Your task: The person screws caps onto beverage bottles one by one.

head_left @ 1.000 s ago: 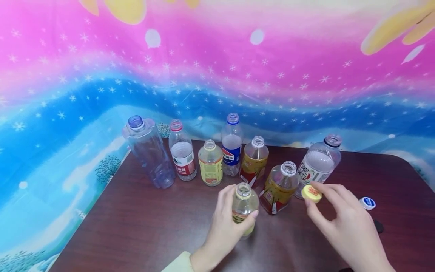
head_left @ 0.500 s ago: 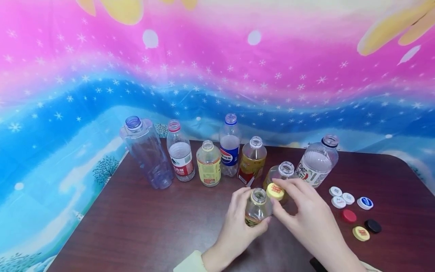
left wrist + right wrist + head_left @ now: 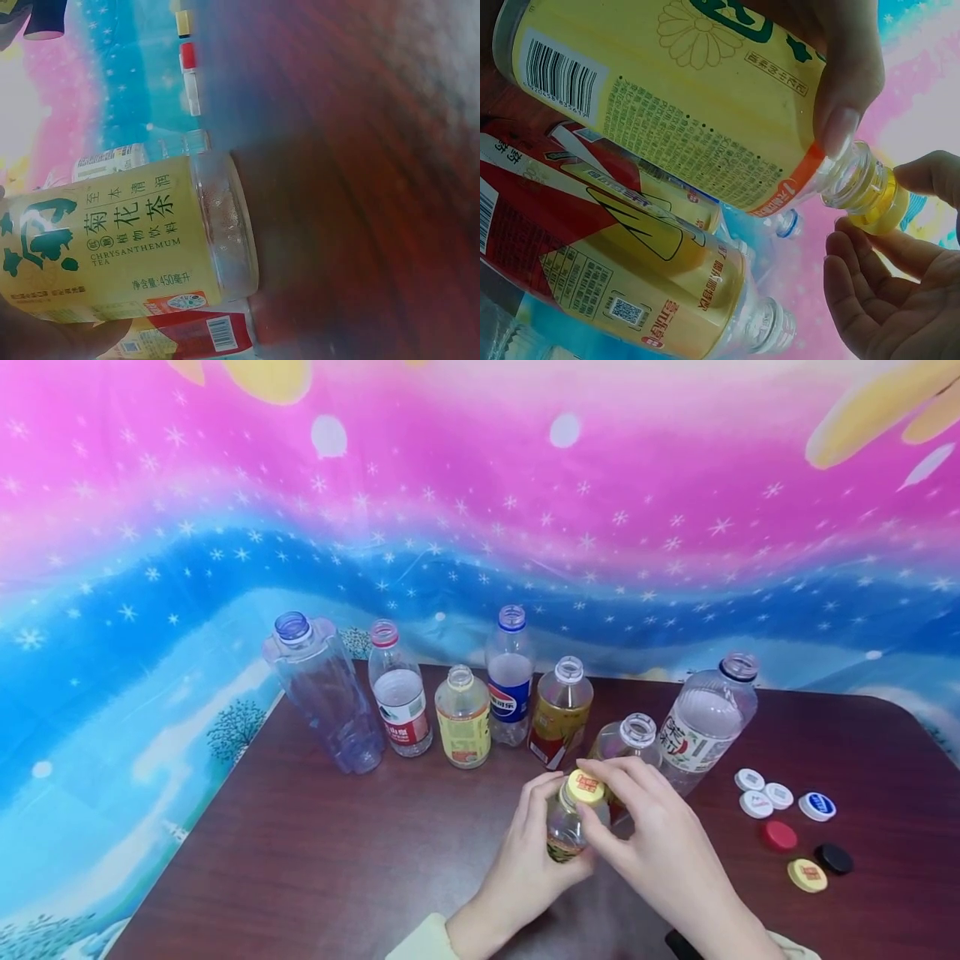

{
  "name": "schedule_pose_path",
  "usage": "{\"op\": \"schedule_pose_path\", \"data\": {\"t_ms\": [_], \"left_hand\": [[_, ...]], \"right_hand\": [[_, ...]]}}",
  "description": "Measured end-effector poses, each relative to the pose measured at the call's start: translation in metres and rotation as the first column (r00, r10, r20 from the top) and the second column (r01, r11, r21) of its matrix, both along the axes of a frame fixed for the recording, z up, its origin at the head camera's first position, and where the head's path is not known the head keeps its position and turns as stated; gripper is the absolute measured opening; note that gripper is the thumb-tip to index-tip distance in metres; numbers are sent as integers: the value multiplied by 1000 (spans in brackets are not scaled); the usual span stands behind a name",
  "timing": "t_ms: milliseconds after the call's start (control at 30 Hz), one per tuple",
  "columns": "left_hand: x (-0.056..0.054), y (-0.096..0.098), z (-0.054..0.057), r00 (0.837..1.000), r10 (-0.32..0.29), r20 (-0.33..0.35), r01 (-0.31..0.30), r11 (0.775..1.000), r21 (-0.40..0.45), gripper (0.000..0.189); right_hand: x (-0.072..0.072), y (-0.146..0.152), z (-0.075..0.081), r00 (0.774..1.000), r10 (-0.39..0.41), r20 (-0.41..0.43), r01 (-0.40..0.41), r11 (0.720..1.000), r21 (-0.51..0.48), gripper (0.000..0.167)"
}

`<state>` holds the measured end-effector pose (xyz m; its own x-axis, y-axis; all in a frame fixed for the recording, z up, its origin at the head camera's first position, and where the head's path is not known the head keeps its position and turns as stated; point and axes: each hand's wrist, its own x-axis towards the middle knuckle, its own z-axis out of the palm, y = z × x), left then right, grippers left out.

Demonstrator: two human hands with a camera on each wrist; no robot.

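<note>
My left hand (image 3: 513,864) grips a clear chrysanthemum tea bottle (image 3: 142,232) with a yellow label round its upper body. In the right wrist view, the left thumb (image 3: 840,127) presses just below the bottle's neck. Between thumb and fingers, my right hand (image 3: 660,835) pinches a yellow bottle cap (image 3: 586,786) with red print. That cap sits over the bottle's mouth, as the right wrist view shows too. Close behind the hands stands an uncapped bottle with a gold and red label (image 3: 697,292), partly hidden by the right hand in the head view.
Uncapped bottles stand along the back: a bluish one (image 3: 330,710), a red-labelled one (image 3: 401,710), a yellow-labelled one (image 3: 463,727), a Pepsi bottle (image 3: 511,685) and others. At right lie several loose caps, among them red (image 3: 780,836), black (image 3: 834,858) and yellow (image 3: 807,875).
The right hand has brought the yellow cap leftward from beside the bottle onto its mouth. The left hand has moved the bottle a little to the right. Loose caps have come into sight.
</note>
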<state>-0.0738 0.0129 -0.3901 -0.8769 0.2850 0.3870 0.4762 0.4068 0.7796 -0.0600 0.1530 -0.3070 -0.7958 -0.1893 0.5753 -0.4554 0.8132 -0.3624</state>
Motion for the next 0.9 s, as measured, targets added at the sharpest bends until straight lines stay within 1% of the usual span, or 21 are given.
{"op": "schedule_pose_path", "data": {"t_ms": [167,367,500,567,700,733,833,900], "left_hand": [[0,0,1,1000,-9,23,9,1000,6,70],[-1,-1,1,998,-13,56,13,1000,-5,69],[-1,-1,2,999,-11,53,11,1000,-2,68],[-1,-1,1,999,-10,50,10,1000,-4,68],[-1,-1,1,998,-12,54,13,1000,-17,66],[-1,-2,1,998,-12,56,13,1000,-22,66],[-1,-2,1,998,-10,63,12,999,-30,65],[-1,-2,1,997,-10,71,12,1000,-29,65]], "right_hand": [[-1,0,-1,1000,17,10,-17,1000,-9,40],[-3,0,-3,1000,19,21,-19,1000,-11,41],[-4,0,-5,999,24,26,-24,1000,-19,44],[-3,1,-5,998,22,52,-20,1000,-24,48],[-4,4,-10,993,61,104,-53,995,-82,54],[-4,6,-11,990,76,119,-64,992,-105,53],[-4,9,-14,984,122,129,-100,981,-164,47],[-4,11,-14,981,126,145,-99,978,-183,43]]}}
